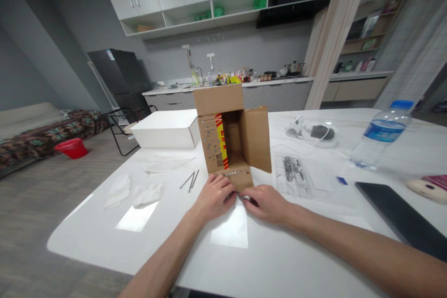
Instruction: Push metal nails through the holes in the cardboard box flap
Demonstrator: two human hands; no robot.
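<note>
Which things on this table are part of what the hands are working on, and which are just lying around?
In use: cardboard box with rows of studs in its flaps; left hand and right hand at its lower flap; loose nails; clear bag of nails.

Lying about: water bottle; white box; tissues; dark tablet.

Small item between left hand (213, 198) and right hand (267, 203), hidden by fingers.
</note>
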